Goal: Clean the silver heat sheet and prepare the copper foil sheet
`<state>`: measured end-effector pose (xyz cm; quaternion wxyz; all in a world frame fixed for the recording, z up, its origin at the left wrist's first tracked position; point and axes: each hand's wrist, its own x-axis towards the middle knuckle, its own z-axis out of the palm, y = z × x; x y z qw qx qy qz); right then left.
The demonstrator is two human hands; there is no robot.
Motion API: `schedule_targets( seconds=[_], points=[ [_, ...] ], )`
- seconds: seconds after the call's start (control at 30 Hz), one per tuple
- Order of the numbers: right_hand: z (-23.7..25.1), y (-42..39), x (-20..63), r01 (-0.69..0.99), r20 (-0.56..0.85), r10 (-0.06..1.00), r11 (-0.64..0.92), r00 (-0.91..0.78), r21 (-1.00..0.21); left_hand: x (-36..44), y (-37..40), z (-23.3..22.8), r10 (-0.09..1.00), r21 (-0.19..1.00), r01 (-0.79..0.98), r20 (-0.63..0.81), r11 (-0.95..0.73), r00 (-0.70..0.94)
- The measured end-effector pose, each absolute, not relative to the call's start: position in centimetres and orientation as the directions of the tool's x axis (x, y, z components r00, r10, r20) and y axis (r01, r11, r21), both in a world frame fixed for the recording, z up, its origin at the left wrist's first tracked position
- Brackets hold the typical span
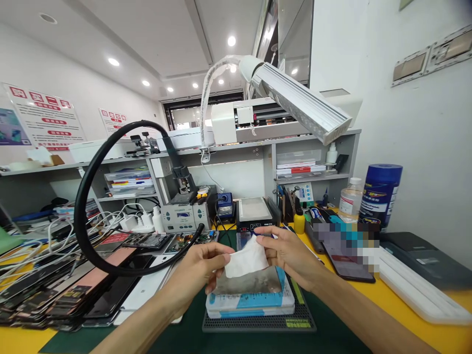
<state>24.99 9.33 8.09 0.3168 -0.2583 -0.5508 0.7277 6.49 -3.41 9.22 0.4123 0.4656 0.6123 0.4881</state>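
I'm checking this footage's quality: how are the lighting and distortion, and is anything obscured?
Head view: ceiling lights blow out to white; the blue can leans, likely from the wide lens; blocky pixelation hides part of the phone at right; left hand, right hand and white wipe look fairly sharp.

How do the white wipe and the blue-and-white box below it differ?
The left hand and right hand hold up the wipe; the box lies on the perforated mat. The wipe is plain white; the box is blue and white. The wipe is thin; the box is thicker. Both show white.
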Motion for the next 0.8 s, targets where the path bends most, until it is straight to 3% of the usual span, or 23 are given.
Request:
schedule_targets(
  seconds=[0.17, 0.33, 0.47, 0.63, 0.8],
  points=[
    [8.4, 9.2, 25.3, -0.196, -0.035, 0.726, -0.232, -0.687, -0.953, 6.5, -3.8, 9.3, 0.986, 0.942, 0.333, 0.007, 0.049, -0.167],
    [8.1, 9.6, 25.3, -0.213, -0.071, 0.679, -0.325, -0.731, -0.922, 7.0, -4.2, 9.1, 0.951, 0.795, 0.596, 0.262, -0.117, -0.163],
    [7.8, 10.1, 25.2, -0.218, -0.106, 0.640, -0.406, -0.761, -0.887, 7.2, -4.1, 8.9, 0.914, 0.704, 0.682, 0.383, -0.196, -0.133],
    [7.8, 10.5, 25.4, -0.180, -0.159, 0.594, -0.470, -0.788, -0.864, 7.5, -3.8, 9.5, 0.916, 0.773, 0.596, 0.372, -0.216, -0.150],
    [7.8, 10.3, 25.8, -0.067, -0.191, 0.457, -0.490, -0.869, -0.869, 7.6, -3.5, 10.6, 0.976, 0.961, 0.258, 0.146, -0.101, -0.163]
  ],
)
